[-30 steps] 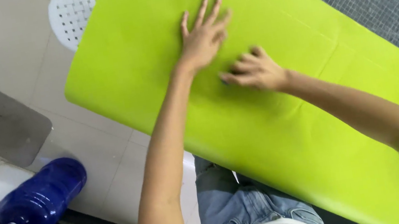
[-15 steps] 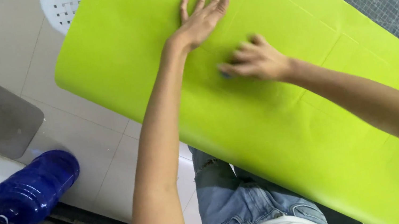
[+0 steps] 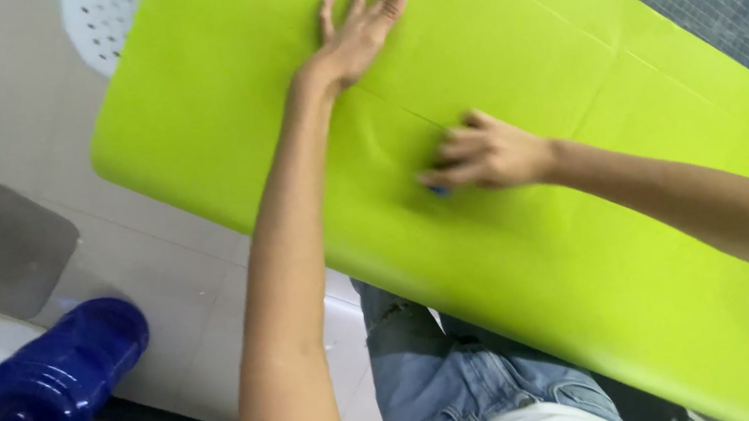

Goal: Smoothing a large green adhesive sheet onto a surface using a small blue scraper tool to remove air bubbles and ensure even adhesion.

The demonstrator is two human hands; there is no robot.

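A big lime-green sheet [image 3: 542, 243] runs from the upper middle of the frame down to the lower right. The left hand [image 3: 360, 30] lies flat on it near the top, fingers spread. The right hand [image 3: 487, 156] sits at the centre, its grip pressed together, pinching a small blue thing [image 3: 438, 192] against the sheet. A blue bottle [image 3: 58, 380] lies at the lower left.
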